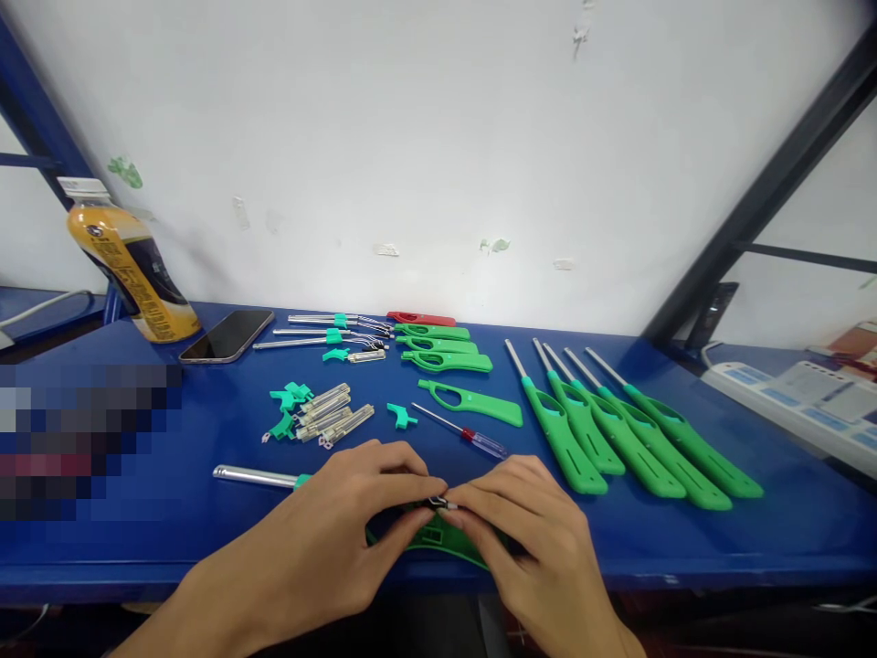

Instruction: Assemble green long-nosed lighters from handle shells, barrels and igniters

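Note:
My left hand [356, 516] and my right hand [538, 525] meet at the front of the table, fingertips closed around a small black igniter part [437, 502] with a thin pale wire. Directly beneath the fingers lies a green lighter shell half [449, 539], mostly covered by both hands. A silver lighter tube [253, 475] with a teal collar sticks out to the left from behind my left hand. Just beyond the fingers are a screwdriver [485, 442] with a clear handle and a teal trigger [401, 417].
Several green lighters [572, 448] lie on the right. Clear fuel tanks [325, 411] and teal triggers [282, 425] are piled left of centre. Behind are tubes with wires [308, 334], green shells [449, 362] and a red shell [425, 319]. A phone [229, 335] and bottle [133, 265] stand left.

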Demonstrator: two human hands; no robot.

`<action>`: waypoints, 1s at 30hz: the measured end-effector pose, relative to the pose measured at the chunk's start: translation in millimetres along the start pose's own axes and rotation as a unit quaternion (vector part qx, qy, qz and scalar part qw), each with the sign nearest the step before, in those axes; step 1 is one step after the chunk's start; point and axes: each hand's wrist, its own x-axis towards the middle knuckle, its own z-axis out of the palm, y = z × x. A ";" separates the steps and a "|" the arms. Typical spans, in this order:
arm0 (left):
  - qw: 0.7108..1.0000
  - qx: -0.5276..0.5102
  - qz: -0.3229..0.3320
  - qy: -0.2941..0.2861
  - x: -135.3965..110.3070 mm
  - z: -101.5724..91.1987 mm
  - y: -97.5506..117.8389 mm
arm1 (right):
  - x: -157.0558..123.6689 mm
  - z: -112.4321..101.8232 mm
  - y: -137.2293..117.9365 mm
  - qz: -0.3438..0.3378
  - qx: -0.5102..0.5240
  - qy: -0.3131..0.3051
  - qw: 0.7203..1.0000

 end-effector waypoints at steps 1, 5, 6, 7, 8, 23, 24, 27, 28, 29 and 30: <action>1.000 0.012 0.018 0.009 -0.1 1.3 -1.2 | -0.2 0.2 0.4 -0.001 0.000 0.001 1.000; 0.993 0.070 0.089 0.043 1.4 5.0 -3.5 | -1.4 1.4 1.8 -0.001 -0.002 0.004 1.000; 0.991 0.080 0.098 0.045 1.7 5.0 -3.0 | -1.7 1.5 2.0 -0.001 -0.002 0.005 1.000; 0.990 0.086 0.102 0.046 1.8 4.5 -2.2 | -1.9 1.6 2.2 -0.001 -0.003 0.005 1.000; 0.990 0.085 0.102 0.047 1.7 3.7 -1.2 | -2.0 1.5 2.3 -0.003 -0.003 0.005 1.000; 0.977 -0.146 -0.152 0.024 10.7 4.5 2.4 | -2.0 1.6 2.2 -0.050 -0.016 0.002 0.999; 0.977 -0.148 -0.152 0.023 10.5 4.3 3.0 | -1.8 1.6 2.0 -0.052 -0.019 0.004 0.998; 0.976 -0.154 -0.150 0.014 9.7 3.6 5.1 | -1.2 1.6 2.0 -0.057 -0.022 0.010 0.998; 0.977 -0.155 -0.149 0.011 9.6 3.5 5.7 | -1.0 1.6 2.1 -0.059 -0.022 0.011 0.998; 0.976 -0.157 -0.147 0.007 9.4 3.5 6.0 | -0.8 1.6 2.2 -0.060 -0.021 0.011 0.998; 0.976 -0.159 -0.146 0.004 9.3 3.6 6.1 | -0.6 1.6 2.3 -0.060 -0.020 0.011 0.998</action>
